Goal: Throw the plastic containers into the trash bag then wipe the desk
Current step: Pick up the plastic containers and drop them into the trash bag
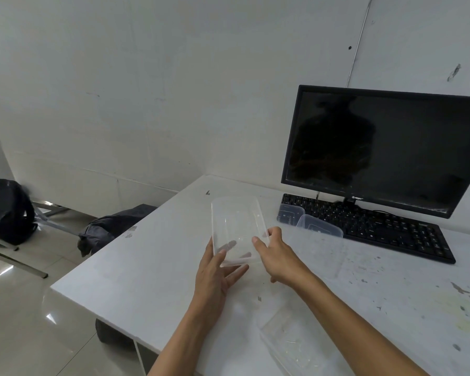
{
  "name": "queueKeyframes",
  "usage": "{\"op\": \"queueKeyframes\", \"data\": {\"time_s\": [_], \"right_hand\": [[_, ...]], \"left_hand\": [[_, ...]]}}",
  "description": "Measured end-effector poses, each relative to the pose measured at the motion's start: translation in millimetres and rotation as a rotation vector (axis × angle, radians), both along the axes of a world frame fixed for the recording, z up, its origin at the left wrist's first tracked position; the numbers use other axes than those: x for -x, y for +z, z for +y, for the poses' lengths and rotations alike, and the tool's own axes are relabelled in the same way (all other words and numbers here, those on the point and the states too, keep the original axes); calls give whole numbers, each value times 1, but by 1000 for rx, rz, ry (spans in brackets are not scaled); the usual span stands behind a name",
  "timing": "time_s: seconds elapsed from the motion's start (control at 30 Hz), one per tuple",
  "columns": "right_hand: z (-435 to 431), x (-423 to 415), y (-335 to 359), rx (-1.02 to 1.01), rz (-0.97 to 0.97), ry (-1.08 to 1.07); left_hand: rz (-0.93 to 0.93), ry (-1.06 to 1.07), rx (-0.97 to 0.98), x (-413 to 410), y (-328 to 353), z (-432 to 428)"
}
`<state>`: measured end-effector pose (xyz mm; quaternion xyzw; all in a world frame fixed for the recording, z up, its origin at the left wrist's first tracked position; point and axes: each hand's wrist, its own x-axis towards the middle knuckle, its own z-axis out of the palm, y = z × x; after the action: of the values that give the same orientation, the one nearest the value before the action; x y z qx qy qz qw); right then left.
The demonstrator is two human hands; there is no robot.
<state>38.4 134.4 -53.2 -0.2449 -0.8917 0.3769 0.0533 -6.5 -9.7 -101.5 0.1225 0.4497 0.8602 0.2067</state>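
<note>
Across the white desk (147,267) I see stains and flecks, thickest toward the right. A pale wall (147,90) stands behind it and glossy floor tiles (24,335) lie off its left. A dark monitor (377,147) and a black keyboard (377,229) sit at the back right. One small clear tub (290,215) and a second tub (320,229) rest at the keyboard's left end.

I have both hands on one clear plastic container (236,223), tilted near the desk's middle. The left hand (214,272) grips its near end, thumb on the wall, fingers underneath. The right hand (277,256) grasps its right side, thumb and curled fingers clamping the wall.

Another clear container (290,346) lies at the near edge by my right forearm. The desk's left edge is near the held container. Just past that edge sits a dark bag (111,226), and a black bag (5,210) rests on a metal-framed seat, well apart.
</note>
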Motion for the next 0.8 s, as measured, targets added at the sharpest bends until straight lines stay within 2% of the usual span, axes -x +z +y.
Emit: {"op": "queueKeyframes", "data": {"time_s": [0.13,0.27,0.33,0.47,0.6,0.7,0.8], "right_hand": [[0,-1,6,107,7,40],[-1,-3,10,473,120,20],[-1,-5,12,595,161,29],[-3,-8,15,658,151,80],[-21,-8,21,709,155,107],[-42,-2,27,764,152,134],[-69,9,37,802,148,140]], "left_hand": [[-67,7,-84,2,-1,-2],[-117,-22,-127,1,0,-5],[-154,-12,-121,0,2,-8],[-281,-41,-99,-2,7,-21],[-201,-36,34,0,10,-46],[-172,-21,63,1,21,-77],[-180,76,90,5,36,-117]]}}
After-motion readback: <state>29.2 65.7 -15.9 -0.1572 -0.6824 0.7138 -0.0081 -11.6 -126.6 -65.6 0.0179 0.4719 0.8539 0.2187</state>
